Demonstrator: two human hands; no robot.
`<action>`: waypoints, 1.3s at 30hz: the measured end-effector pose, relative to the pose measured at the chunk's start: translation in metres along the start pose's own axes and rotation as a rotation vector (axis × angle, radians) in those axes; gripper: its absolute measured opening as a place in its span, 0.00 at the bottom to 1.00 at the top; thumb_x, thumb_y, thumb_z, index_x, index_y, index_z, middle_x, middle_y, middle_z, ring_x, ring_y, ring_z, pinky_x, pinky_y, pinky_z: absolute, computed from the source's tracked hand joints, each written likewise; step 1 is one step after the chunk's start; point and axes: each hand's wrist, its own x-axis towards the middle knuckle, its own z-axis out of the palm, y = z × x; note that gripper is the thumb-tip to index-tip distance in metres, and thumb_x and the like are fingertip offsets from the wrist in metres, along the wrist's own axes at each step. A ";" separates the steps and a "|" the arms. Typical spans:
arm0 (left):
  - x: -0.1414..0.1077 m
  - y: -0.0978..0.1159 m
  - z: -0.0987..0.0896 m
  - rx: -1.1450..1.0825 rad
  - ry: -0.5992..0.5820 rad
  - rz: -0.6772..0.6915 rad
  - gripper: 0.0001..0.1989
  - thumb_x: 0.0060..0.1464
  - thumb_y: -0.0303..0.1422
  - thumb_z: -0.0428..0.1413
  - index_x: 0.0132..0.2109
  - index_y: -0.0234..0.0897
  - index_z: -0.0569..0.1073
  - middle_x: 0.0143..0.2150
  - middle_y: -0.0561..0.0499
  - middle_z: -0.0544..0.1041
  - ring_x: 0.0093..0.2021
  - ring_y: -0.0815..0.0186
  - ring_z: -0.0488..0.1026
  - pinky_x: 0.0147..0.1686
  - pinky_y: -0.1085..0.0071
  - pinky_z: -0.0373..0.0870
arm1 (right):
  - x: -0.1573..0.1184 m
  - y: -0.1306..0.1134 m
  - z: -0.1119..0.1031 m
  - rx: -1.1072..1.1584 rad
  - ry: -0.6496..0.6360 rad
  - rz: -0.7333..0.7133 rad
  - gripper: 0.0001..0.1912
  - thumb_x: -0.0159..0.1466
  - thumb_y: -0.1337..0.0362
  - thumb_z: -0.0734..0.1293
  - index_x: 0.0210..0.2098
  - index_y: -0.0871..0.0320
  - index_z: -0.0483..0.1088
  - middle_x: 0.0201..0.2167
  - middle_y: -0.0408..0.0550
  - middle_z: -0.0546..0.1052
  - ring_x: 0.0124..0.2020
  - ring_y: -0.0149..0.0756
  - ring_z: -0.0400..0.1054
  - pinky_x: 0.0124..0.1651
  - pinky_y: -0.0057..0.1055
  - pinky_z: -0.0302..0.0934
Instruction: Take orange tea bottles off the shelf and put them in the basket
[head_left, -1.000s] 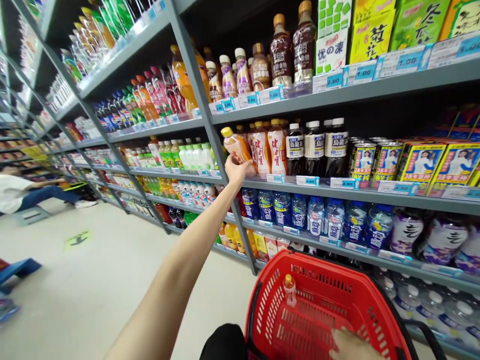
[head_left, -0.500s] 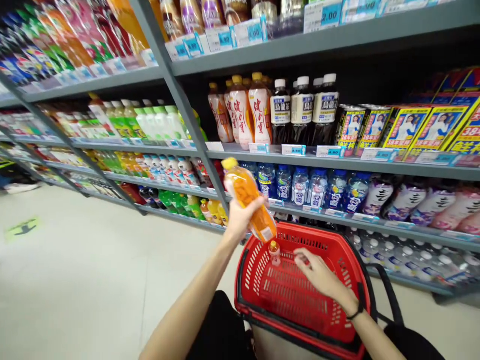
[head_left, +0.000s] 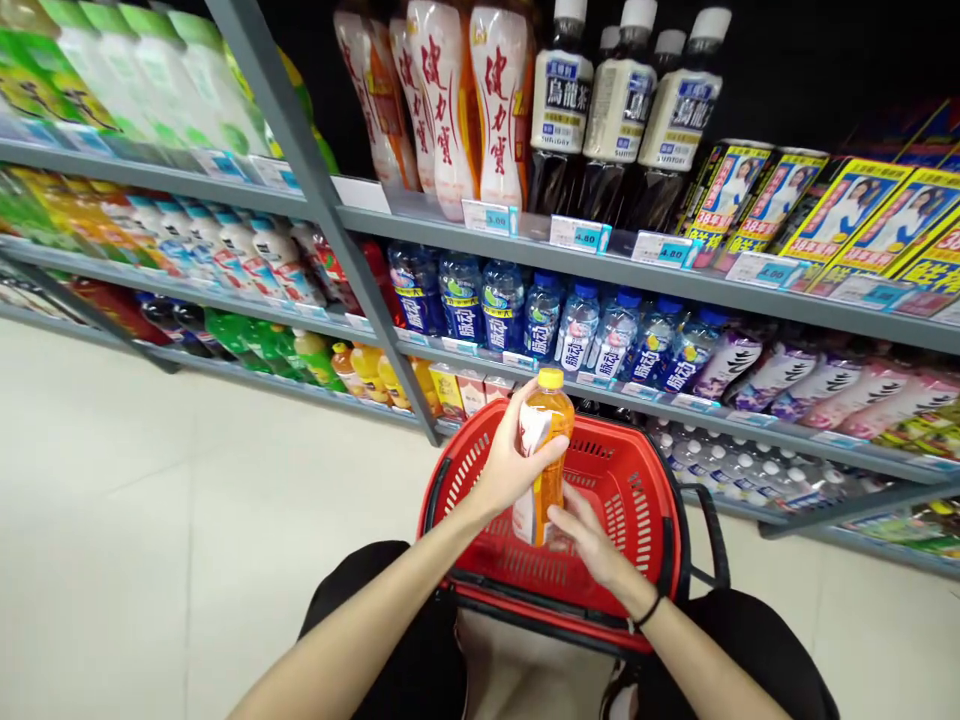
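An orange drink bottle (head_left: 550, 425) with a yellow cap and a white label stands nearly upright above the red basket (head_left: 517, 592). My left hand (head_left: 514, 455) is wrapped round its upper part, thumb across the front. Low on the bottle's right side, my right hand (head_left: 589, 535) touches it with the fingers bent against its base. A dark band circles my right wrist. The bottle and hands cover part of the basket's inside.
Shelves (head_left: 480, 235) of bottles and cans run across behind the basket. Similar white-labelled bottles (head_left: 442, 100) stand above, blue-capped ones (head_left: 540, 310) below them. The basket's black handle (head_left: 716, 540) sticks out right. Pale floor (head_left: 247, 480) lies at left.
The bottle has swung from tilted to nearly upright and come over the basket. My right hand has moved from the basket's inside onto the bottle. The view is closer to the shelves.
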 end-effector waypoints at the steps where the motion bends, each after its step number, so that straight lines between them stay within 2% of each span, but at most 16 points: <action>1: -0.001 -0.001 0.000 0.009 -0.018 0.032 0.44 0.56 0.45 0.69 0.74 0.43 0.60 0.74 0.40 0.64 0.72 0.50 0.66 0.72 0.54 0.63 | 0.000 0.004 -0.002 0.020 0.009 0.001 0.29 0.66 0.47 0.73 0.63 0.47 0.71 0.54 0.48 0.79 0.34 0.34 0.72 0.33 0.29 0.66; 4: -0.004 0.000 -0.003 0.018 -0.076 0.085 0.45 0.60 0.43 0.67 0.77 0.45 0.55 0.77 0.40 0.60 0.75 0.49 0.61 0.74 0.53 0.60 | 0.005 0.015 -0.007 0.050 0.062 -0.054 0.26 0.66 0.47 0.71 0.60 0.49 0.74 0.55 0.49 0.80 0.43 0.43 0.75 0.45 0.38 0.71; 7: -0.008 0.003 -0.007 0.013 -0.129 0.092 0.46 0.60 0.39 0.67 0.78 0.47 0.55 0.77 0.42 0.61 0.76 0.49 0.60 0.73 0.54 0.63 | 0.010 0.023 -0.008 0.078 0.057 -0.121 0.24 0.67 0.46 0.68 0.55 0.51 0.78 0.55 0.50 0.80 0.55 0.51 0.74 0.57 0.46 0.69; 9: -0.009 0.005 -0.009 0.016 -0.122 0.094 0.47 0.59 0.37 0.68 0.78 0.47 0.55 0.76 0.42 0.63 0.76 0.49 0.61 0.72 0.54 0.66 | 0.012 0.023 -0.007 0.095 0.037 -0.132 0.23 0.66 0.47 0.68 0.54 0.52 0.78 0.56 0.51 0.81 0.57 0.53 0.73 0.61 0.48 0.67; 17: -0.014 0.009 -0.006 0.010 -0.066 0.031 0.44 0.57 0.34 0.68 0.76 0.48 0.60 0.75 0.44 0.64 0.76 0.50 0.61 0.71 0.56 0.67 | 0.008 0.019 -0.005 0.035 -0.005 -0.095 0.26 0.67 0.45 0.66 0.59 0.49 0.76 0.57 0.51 0.81 0.59 0.55 0.73 0.61 0.51 0.67; 22: -0.015 0.011 -0.002 0.014 -0.071 0.048 0.43 0.57 0.35 0.68 0.76 0.46 0.60 0.73 0.43 0.67 0.75 0.51 0.63 0.72 0.56 0.65 | 0.006 0.021 -0.010 -0.008 0.006 -0.122 0.26 0.68 0.46 0.66 0.60 0.50 0.76 0.58 0.51 0.80 0.61 0.54 0.72 0.64 0.50 0.65; 25: -0.015 0.010 -0.003 0.028 -0.079 0.064 0.43 0.58 0.37 0.67 0.76 0.46 0.60 0.72 0.42 0.69 0.74 0.50 0.64 0.71 0.57 0.65 | 0.002 0.020 -0.012 -0.049 0.012 -0.091 0.28 0.69 0.45 0.65 0.63 0.49 0.73 0.61 0.51 0.78 0.62 0.54 0.71 0.65 0.52 0.64; 30: -0.014 0.007 -0.005 0.073 -0.074 0.095 0.40 0.62 0.41 0.64 0.75 0.41 0.60 0.68 0.40 0.72 0.70 0.50 0.69 0.68 0.58 0.67 | -0.003 0.008 -0.004 -0.199 0.073 -0.160 0.29 0.71 0.44 0.67 0.66 0.50 0.69 0.66 0.51 0.73 0.69 0.51 0.64 0.75 0.50 0.51; 34: -0.013 0.009 -0.006 0.117 -0.060 0.086 0.40 0.60 0.40 0.65 0.74 0.41 0.61 0.63 0.41 0.76 0.62 0.52 0.74 0.63 0.61 0.71 | -0.002 0.001 0.004 -0.233 0.098 -0.149 0.32 0.68 0.43 0.70 0.64 0.52 0.68 0.62 0.54 0.75 0.62 0.50 0.69 0.70 0.48 0.59; 39: -0.014 0.013 -0.007 0.178 -0.077 0.065 0.39 0.59 0.40 0.65 0.73 0.40 0.62 0.54 0.43 0.80 0.56 0.53 0.77 0.58 0.62 0.72 | 0.001 0.006 0.004 -0.233 0.068 -0.189 0.31 0.69 0.43 0.70 0.64 0.53 0.68 0.60 0.54 0.76 0.60 0.50 0.71 0.67 0.47 0.62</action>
